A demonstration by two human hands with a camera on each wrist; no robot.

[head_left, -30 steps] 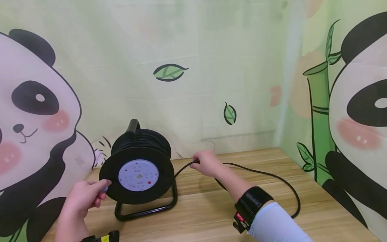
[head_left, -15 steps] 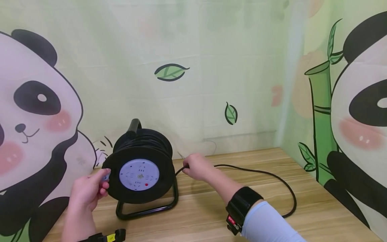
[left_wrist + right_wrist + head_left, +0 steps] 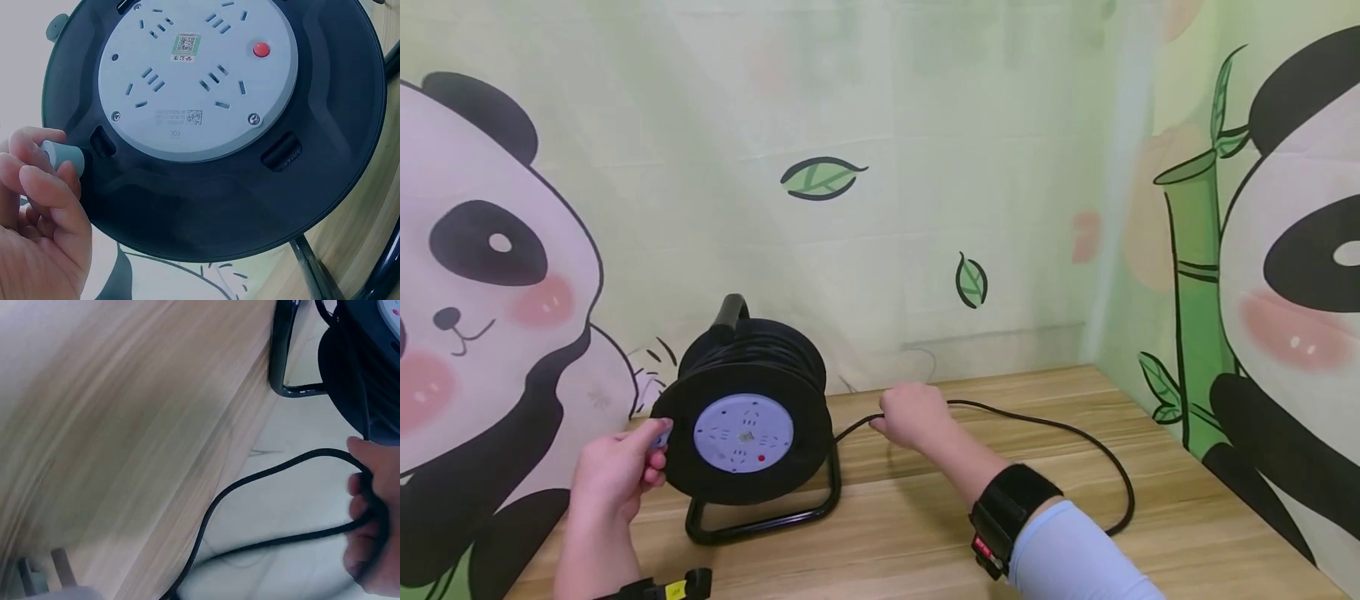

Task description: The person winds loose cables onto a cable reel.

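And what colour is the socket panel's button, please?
The button is red, clearest in the left wrist view.

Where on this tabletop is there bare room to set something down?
The wooden table is bare between the black frame and the right forearm, and right of the cord, toward the panda backdrop. It is crowded at the reel, where the left hand pinches the knob, and around the right hand holding the cord.

Reel (image 3: 745, 421) on table (image 3: 887, 542); cable (image 3: 1067, 429) to its right.
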